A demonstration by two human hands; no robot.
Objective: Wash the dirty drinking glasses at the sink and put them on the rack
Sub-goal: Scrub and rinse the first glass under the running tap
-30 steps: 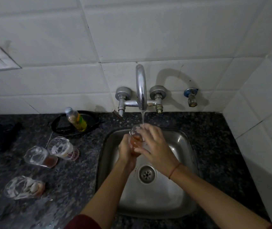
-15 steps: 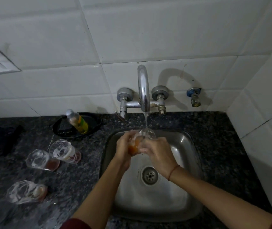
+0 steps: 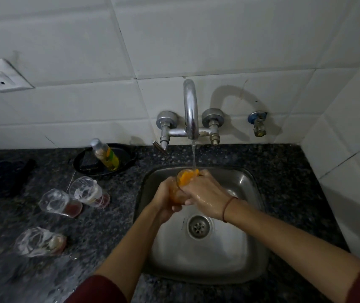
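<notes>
One in work, three waiting. Gripped glass (image 3: 179,186) in left hand (image 3: 167,201), fingers curled round the lower end. Wrapped right hand (image 3: 205,196) over it from the other side, fingertips up by the rim. Couldn't tell about any separate pinch on the sponge (image 3: 186,176) (orange, poking out at the mouth). Held the lot above sink (image 3: 246,193), straight under the running tap (image 3: 191,106), toward the back of the bowl.

Versus half a second back: found the sponge up at the mouth, where only clear rim showed before and orange sat lower inside. Versus a full second: drifted slightly right, same two-hand hold. Read that as inside scrub under water, mid-stroke, not done.

Left back glass (image 3: 89,191), mid glass (image 3: 59,203) and front glass (image 3: 40,241) on counter (image 3: 109,226) beside the sink, smeared white, reddish dregs at the bottoms, unmoved across all frames. Noted soap bottle (image 3: 106,155) in black dish (image 3: 128,157) behind them.

Saw no rack in view. Judged progress early: first of four, rinse and racking yet to come.
</notes>
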